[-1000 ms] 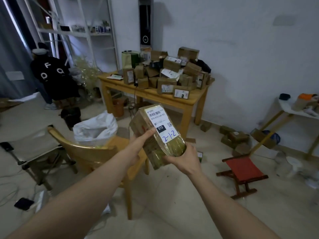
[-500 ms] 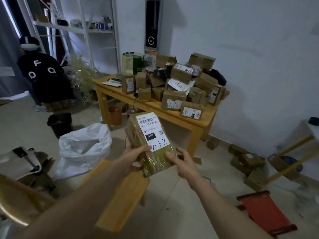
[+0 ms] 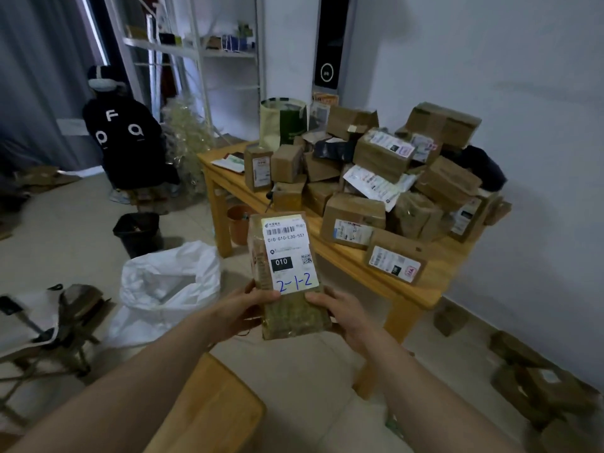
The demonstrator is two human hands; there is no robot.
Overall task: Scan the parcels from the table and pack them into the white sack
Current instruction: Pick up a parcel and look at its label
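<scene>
Over the last second I turn the parcel [image 3: 289,276] from a tilt to upright, its label [image 3: 291,253] squarely facing me, and walk nearer the worktop [image 3: 408,282]. My left hand [image 3: 243,308] and right hand [image 3: 343,313] both keep their fingers [image 3: 263,297] clamped round its lower end. It hangs in the air between the worktop and the white sack [image 3: 170,286], which lies open-mouthed down to my left. I judge the label is ready for scanning. No scanner shows, so packing waits.
</scene>
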